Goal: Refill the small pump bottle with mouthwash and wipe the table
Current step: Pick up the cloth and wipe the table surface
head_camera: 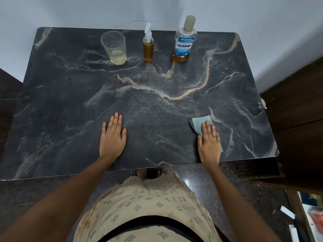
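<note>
Now, both hands are down on the dark marbled desk (pixel 70 102), close to its near edge. The left hand (pixel 112 137) lies flat on the bare top, a little left of the middle, its grip spread, fingers straight, holding nothing. The right hand (pixel 208 142) is over toward the near right corner, palm down on a folded pale blue cloth (pixel 196 123). Its grip is flat, fingers straight and close together, pressing the cloth to the desk rather than pinching it. The cloth peeks out ahead of the fingertips and along the outer side of the hand.

Along the far edge, three things stand upright in a row, apart from one another. At left is a clear glass (pixel 115 48) with a shallow pale liquid in the bottom. In the middle is the small pump bottle (pixel 148 49), pump on, amber liquid up near its shoulder. At right is the mouthwash bottle (pixel 183 44), capped, blue label, a low band of amber liquid at its base. All three are well apart from both hands.
</note>
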{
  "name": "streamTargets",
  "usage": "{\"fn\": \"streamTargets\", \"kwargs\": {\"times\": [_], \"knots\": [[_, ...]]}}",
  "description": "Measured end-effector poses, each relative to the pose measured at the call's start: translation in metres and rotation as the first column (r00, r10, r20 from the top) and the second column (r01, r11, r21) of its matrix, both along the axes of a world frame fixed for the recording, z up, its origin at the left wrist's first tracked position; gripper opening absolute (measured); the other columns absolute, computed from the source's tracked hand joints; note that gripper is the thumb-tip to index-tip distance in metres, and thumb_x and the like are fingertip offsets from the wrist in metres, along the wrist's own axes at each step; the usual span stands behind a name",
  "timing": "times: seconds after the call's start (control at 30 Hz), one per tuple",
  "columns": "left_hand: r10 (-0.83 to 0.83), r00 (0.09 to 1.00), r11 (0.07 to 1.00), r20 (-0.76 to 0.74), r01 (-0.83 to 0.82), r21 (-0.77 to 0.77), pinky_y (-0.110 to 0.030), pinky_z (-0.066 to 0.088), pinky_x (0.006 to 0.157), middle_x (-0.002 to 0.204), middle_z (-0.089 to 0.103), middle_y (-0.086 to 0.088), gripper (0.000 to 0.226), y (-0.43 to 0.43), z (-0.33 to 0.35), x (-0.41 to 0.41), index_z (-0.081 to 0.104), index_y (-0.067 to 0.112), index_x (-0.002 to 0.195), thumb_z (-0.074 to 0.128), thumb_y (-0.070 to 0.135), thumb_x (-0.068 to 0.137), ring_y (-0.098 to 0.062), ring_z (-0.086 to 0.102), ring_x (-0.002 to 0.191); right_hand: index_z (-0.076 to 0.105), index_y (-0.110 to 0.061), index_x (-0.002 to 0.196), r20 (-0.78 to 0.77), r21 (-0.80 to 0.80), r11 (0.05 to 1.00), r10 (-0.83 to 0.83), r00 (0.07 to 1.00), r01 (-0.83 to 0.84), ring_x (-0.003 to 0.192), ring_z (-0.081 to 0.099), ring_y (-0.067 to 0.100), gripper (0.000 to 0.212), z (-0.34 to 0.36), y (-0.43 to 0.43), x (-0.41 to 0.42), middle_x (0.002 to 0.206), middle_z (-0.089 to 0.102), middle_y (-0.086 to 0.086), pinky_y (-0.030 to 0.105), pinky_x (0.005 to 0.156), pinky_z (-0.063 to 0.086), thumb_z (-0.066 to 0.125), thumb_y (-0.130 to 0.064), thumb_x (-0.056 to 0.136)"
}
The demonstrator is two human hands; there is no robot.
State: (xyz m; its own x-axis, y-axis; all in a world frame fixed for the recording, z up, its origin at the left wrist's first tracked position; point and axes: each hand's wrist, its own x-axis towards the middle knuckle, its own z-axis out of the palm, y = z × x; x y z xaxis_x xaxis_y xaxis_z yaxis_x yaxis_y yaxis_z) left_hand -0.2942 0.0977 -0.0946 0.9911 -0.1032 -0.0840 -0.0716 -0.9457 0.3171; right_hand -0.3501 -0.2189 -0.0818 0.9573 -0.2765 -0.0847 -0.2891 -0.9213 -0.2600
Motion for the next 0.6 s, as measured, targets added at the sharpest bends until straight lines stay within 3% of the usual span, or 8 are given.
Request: {"fn": "streamTargets", "kwargs": {"times": [0.17,0.33,0.4,0.5,0.6], "knots": [[0.003,1.0,1.0,0.0,-0.003,0.004,-0.039,0.001,0.116,0.154,0.013,-0.005,0.052,-0.001,0.001,0.0,0.013,0.011,0.144,0.03,0.026,0.097,-0.016,0.008,0.143,0.015,-0.01,0.144,-0.029,-0.03,0.996,-0.089,0.996,0.088,0.143,0.005,0.026,0.047,-0.001,0.018,0.024,0.155,0.013,0.007,0.037,0.116,0.001,0.027,-0.022,0.1],[0.004,1.0,1.0,-0.004,-0.004,-0.005,-0.039,0.001,0.117,0.155,0.013,-0.005,0.052,-0.001,0.002,0.0,0.013,0.011,0.144,0.031,0.025,0.098,-0.016,0.008,0.142,0.017,-0.011,0.144,-0.008,0.051,0.986,0.16,0.987,-0.159,0.143,0.005,0.027,0.047,-0.003,0.076,0.026,0.155,0.013,0.007,0.035,0.116,-0.002,0.03,-0.021,0.099],[0.005,1.0,1.0,-0.004,-0.005,-0.013,-0.04,0.001,0.117,0.154,0.013,-0.005,0.052,-0.001,0.003,0.0,0.014,0.011,0.144,0.032,0.025,0.098,-0.016,0.008,0.142,0.027,-0.008,0.141,0.005,0.084,0.963,0.257,0.966,-0.256,0.141,0.016,0.03,0.046,0.001,0.091,0.015,0.151,0.023,0.01,0.039,0.115,0.005,0.038,-0.017,0.097],[0.005,1.0,1.0,-0.006,-0.005,-0.018,-0.04,0.002,0.117,0.154,0.014,-0.005,0.052,-0.001,0.002,0.0,0.015,0.011,0.144,0.032,0.026,0.098,-0.016,0.009,0.142,0.046,-0.004,0.13,0.064,0.044,0.938,0.34,0.938,-0.343,0.129,0.041,0.034,0.045,0.002,0.079,-0.004,0.138,0.047,0.013,0.052,0.106,0.028,0.056,-0.009,0.086],[0.004,1.0,1.0,-0.01,-0.004,-0.012,-0.041,0.004,0.117,0.154,0.015,-0.005,0.054,-0.001,0.002,0.0,0.016,0.01,0.144,0.024,0.032,0.095,-0.016,0.01,0.142,0.049,-0.003,0.128,0.092,0.052,0.954,0.291,0.952,-0.296,0.128,0.042,0.033,0.045,0.002,0.05,-0.011,0.136,0.049,0.013,0.049,0.106,0.028,0.058,-0.003,0.084]]}}
